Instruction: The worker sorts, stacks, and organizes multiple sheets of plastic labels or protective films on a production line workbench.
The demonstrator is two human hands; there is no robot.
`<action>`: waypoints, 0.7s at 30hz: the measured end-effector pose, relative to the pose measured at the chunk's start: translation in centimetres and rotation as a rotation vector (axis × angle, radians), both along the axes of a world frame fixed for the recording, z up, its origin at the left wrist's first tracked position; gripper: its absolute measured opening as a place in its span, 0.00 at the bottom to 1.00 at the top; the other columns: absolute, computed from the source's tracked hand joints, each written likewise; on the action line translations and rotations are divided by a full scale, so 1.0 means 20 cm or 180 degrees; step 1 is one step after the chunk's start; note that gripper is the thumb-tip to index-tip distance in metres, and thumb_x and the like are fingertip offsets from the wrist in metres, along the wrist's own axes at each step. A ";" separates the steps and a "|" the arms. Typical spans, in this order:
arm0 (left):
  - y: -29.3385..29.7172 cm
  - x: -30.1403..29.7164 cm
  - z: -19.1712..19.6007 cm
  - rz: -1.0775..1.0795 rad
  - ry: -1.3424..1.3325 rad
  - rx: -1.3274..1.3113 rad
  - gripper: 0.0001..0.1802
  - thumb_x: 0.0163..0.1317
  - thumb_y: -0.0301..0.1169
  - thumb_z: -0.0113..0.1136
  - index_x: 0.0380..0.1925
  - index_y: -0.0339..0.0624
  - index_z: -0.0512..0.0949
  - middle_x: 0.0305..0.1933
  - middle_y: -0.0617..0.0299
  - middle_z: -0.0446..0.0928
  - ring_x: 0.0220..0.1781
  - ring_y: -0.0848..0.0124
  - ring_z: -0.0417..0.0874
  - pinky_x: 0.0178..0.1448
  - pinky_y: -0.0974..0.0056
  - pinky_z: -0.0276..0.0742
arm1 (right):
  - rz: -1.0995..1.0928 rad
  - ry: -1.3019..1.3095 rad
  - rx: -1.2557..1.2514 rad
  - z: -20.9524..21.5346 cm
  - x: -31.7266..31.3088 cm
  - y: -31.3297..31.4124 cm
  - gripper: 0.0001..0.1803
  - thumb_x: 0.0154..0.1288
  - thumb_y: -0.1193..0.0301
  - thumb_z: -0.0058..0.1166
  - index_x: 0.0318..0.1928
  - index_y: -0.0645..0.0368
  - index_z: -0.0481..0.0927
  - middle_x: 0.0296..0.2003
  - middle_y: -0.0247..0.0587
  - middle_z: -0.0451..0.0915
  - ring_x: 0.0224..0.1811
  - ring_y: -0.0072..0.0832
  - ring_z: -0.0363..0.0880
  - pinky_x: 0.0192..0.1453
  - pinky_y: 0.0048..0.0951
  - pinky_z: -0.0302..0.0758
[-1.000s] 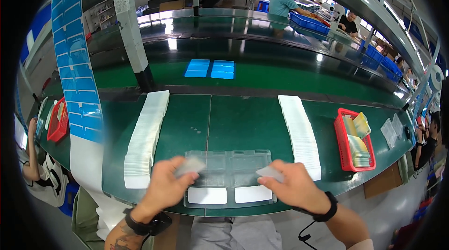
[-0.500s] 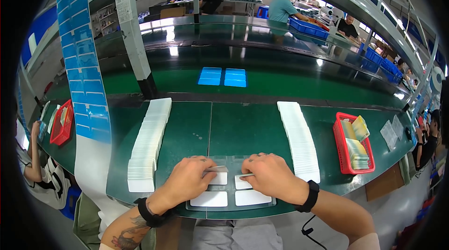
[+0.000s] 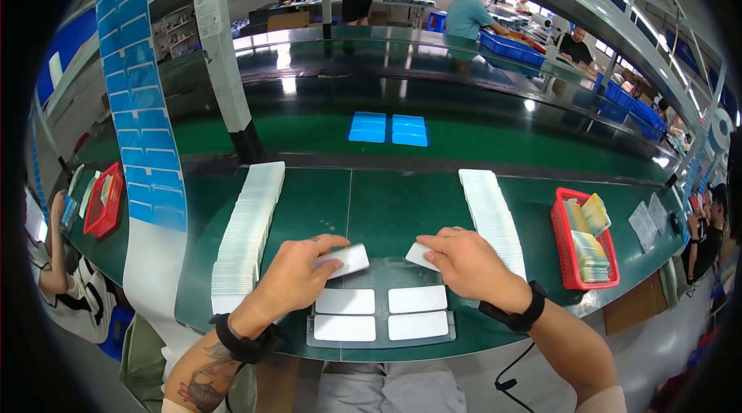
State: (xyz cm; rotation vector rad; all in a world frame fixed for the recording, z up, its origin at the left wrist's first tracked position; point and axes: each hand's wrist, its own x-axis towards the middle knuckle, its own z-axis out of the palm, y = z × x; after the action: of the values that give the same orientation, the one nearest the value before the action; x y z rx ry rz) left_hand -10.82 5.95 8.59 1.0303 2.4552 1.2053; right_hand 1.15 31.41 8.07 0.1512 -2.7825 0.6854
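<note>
Centrally in the lower frame, your left hand (image 3: pixel 297 278) pinches a white card (image 3: pixel 348 260), and your right hand (image 3: pixel 464 264) pinches another white card (image 3: pixel 421 256). Both cards hover just above the clear tray (image 3: pixel 380 339), long axes roughly crosswise; its empty upper slots sit directly beneath your fingertips, each hand equally near.

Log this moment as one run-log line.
left hand: holds flat white rectangular card | right hand: holds second white card | below: clear tray, four white cards
</note>
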 end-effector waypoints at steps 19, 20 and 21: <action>-0.08 0.10 -0.07 -0.0791 0.2365 -0.1296 0.24 0.64 0.50 0.61 0.56 0.51 0.83 0.68 0.44 0.66 0.66 0.48 0.67 0.67 0.45 0.61 | 0.0219 0.0251 0.1211 -0.06 0.17 -0.13 0.32 0.64 0.44 0.57 0.48 0.64 0.85 0.60 0.56 0.73 0.63 0.46 0.69 0.62 0.48 0.65; -0.08 0.10 -0.07 -0.0784 0.2295 -0.1281 0.25 0.64 0.50 0.61 0.56 0.50 0.82 0.68 0.43 0.66 0.66 0.48 0.67 0.68 0.46 0.60 | 0.0235 0.0251 0.1204 -0.07 0.17 -0.13 0.32 0.64 0.44 0.57 0.48 0.64 0.85 0.60 0.56 0.73 0.63 0.46 0.69 0.62 0.48 0.65; -0.08 0.10 -0.07 -0.0775 0.2288 -0.1292 0.25 0.64 0.50 0.61 0.56 0.50 0.82 0.68 0.43 0.66 0.66 0.48 0.67 0.68 0.46 0.60 | 0.0220 0.0150 0.1151 -0.07 0.16 -0.14 0.33 0.65 0.44 0.56 0.49 0.65 0.84 0.59 0.55 0.74 0.62 0.46 0.70 0.62 0.48 0.65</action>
State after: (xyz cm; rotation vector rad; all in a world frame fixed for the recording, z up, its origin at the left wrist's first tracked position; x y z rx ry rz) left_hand -8.75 4.27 7.22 1.7763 2.7593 0.2418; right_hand 4.41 28.53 6.72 0.3302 -2.8393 0.1833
